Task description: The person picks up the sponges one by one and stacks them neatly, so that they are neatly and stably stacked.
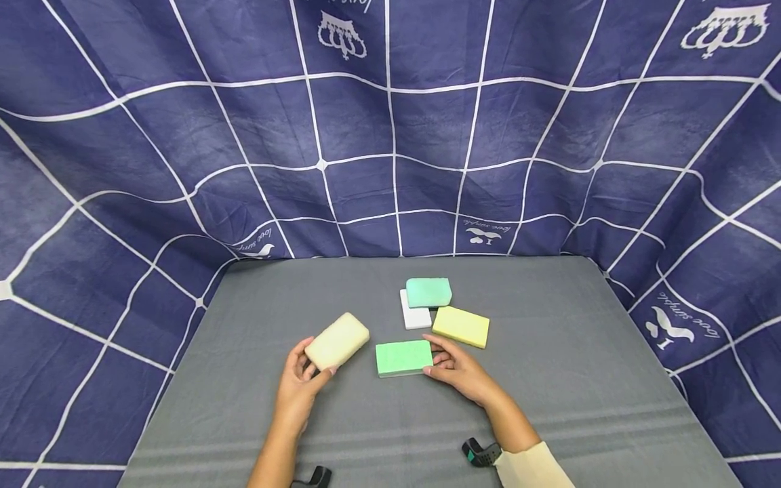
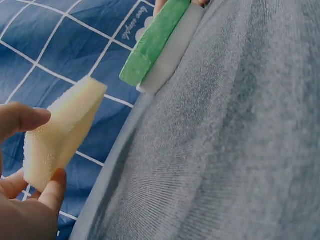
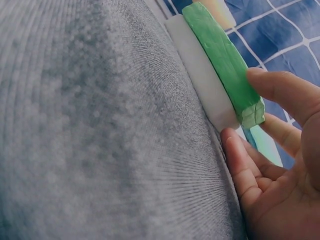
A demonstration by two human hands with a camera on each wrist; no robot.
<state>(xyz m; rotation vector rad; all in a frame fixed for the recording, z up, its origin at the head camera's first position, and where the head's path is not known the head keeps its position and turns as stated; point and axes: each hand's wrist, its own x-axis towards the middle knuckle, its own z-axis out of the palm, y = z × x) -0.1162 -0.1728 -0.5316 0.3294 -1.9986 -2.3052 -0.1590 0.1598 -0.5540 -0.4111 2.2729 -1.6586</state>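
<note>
My left hand (image 1: 297, 390) grips a pale cream sponge (image 1: 337, 342) by its near end, thumb on one side and fingers on the other. In the left wrist view the sponge (image 2: 67, 130) is tilted and raised off the grey surface. A bright green sponge-like block (image 1: 403, 354) lies flat on a white block (image 3: 202, 72) of similar size, which rests on the grey cloth. My right hand (image 1: 465, 377) pinches the green block at its right end, thumb on the near edge and index finger on the far edge. Its lower fingers curl close by the white block's end.
Beyond the right hand, a teal sponge (image 1: 428, 293) lies partly over another white block (image 1: 413, 315), with a yellow block (image 1: 462, 327) close beside them. Grey cloth (image 1: 244, 298) covers the table. A navy curtain with white lines (image 1: 427, 135) encloses the back and sides.
</note>
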